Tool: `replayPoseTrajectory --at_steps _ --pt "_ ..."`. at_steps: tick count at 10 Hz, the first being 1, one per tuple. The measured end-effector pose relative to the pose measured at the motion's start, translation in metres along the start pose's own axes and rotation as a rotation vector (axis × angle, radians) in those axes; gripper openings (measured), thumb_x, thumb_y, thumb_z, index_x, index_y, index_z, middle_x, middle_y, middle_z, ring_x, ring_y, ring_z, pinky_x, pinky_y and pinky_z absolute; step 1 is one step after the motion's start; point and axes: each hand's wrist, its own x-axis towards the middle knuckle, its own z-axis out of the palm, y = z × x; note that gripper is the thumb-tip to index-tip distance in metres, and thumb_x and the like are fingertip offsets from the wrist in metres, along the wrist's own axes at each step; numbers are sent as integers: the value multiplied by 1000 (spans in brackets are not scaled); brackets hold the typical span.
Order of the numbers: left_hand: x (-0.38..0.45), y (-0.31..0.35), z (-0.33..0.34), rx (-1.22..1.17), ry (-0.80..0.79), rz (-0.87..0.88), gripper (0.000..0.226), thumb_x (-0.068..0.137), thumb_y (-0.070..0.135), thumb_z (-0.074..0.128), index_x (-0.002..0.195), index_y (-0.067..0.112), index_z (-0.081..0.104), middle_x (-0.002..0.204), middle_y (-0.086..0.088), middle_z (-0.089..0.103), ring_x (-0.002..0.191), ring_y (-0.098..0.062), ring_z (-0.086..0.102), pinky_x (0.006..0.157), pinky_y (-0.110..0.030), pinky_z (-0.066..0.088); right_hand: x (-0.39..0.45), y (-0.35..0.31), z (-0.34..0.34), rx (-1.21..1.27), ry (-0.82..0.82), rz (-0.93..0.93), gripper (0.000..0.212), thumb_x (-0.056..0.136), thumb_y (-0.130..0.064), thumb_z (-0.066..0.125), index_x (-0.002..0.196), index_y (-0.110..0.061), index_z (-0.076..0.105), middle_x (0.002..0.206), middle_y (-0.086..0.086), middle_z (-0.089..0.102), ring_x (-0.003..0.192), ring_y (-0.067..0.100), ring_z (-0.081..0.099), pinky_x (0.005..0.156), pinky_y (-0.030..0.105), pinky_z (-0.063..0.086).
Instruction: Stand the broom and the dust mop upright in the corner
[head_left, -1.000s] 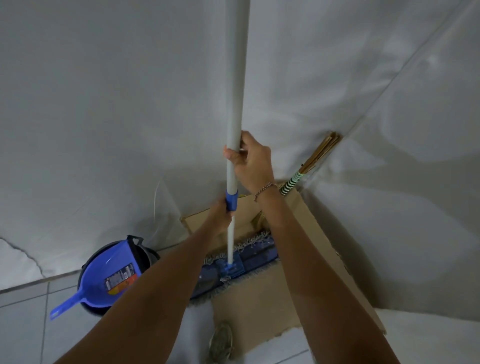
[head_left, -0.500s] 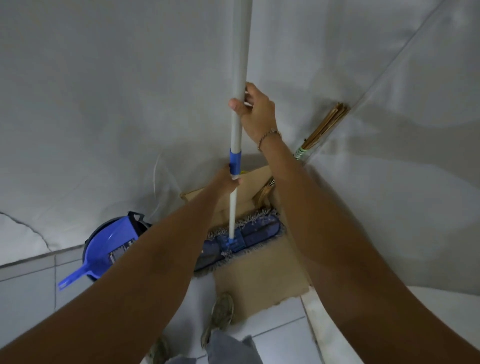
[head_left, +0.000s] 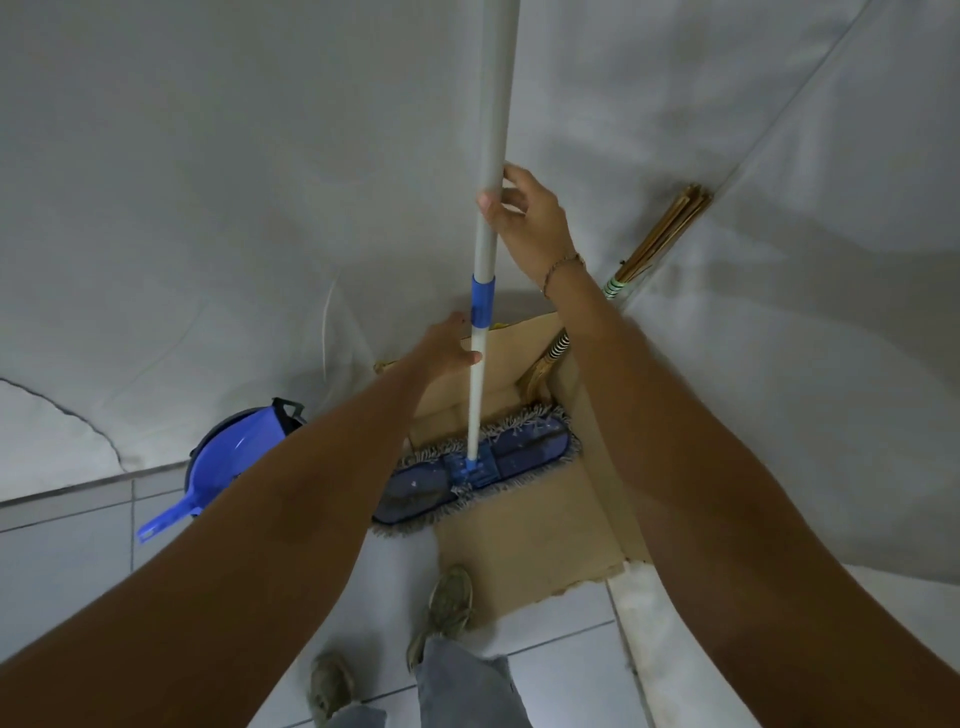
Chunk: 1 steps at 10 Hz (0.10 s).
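Dust mop (head_left: 470, 465) upright at the corner, both hands on its pole.

Right hand (head_left: 530, 221) wraps loosely around the white pole (head_left: 491, 156) above the blue collar (head_left: 482, 301), fingers partly spread; left hand (head_left: 447, 348) touches the thinner lower section just below the collar, fingers look slack, grip can't be confirmed. Blue mop head lies flat on cardboard (head_left: 524, 530) on the tiled floor (head_left: 62, 561). Broom (head_left: 665, 236) leans in the wall corner behind the right wrist, bristles up. Blue dustpan (head_left: 223, 462) sits on a bucket to the left, by the wall.
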Motion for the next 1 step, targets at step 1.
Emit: replayPoseTrajectory --at_steps 1 --pt "-9 -9 0 131 -22 5 63 90 16 56 145 7 25 151 -13 34 138 -30 35 112 -38 31 -43 25 9 -33 80 21 72 80 -57 43 129 -6 51 132 14 57 110 17 60 86 9 48"
